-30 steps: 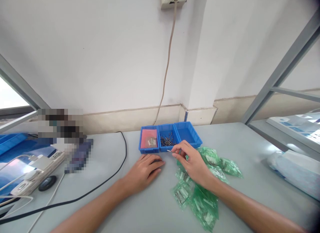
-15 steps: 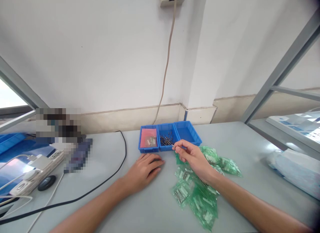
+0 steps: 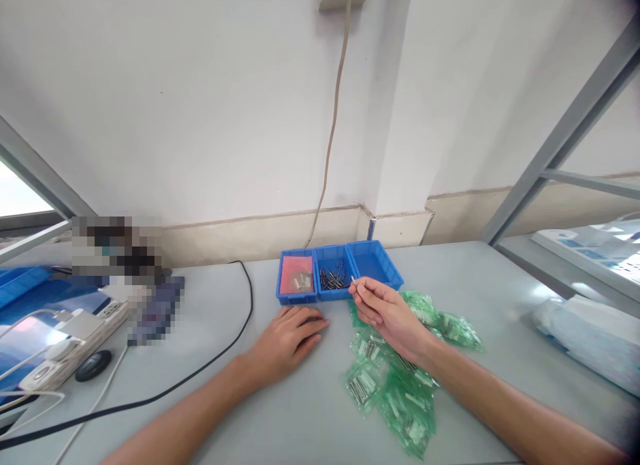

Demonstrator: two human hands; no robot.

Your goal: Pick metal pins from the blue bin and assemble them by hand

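Observation:
My left hand [image 3: 289,342] lies palm down on the table, fingers stretched out and nothing held, just in front of the blue bins. Between thumb and fingertips, my right hand [image 3: 393,316] pinches a small screw-like metal piece [image 3: 353,280], its bright tip pointing up. The middle blue bin [image 3: 334,252] contains several dark metal screws [image 3: 334,278]. Under and around my right wrist lie several green plastic bags [image 3: 407,408]; rows of metal pins show through some. My right hand hides part of this pile.
The left blue bin [image 3: 297,298] has a pink sheet [image 3: 295,268] and a small clear bag [image 3: 301,282]. A third bin [image 3: 374,262] adjoins on the right. A black cable [image 3: 200,368], mouse [image 3: 94,365] and power strip [image 3: 55,365] occupy the left; a plastic-wrapped package [image 3: 590,338] lies right.
My right hand has turned slightly and drawn a little away from the middle bin's edge, so the pinched metal piece now points upward. My left hand stays in place.

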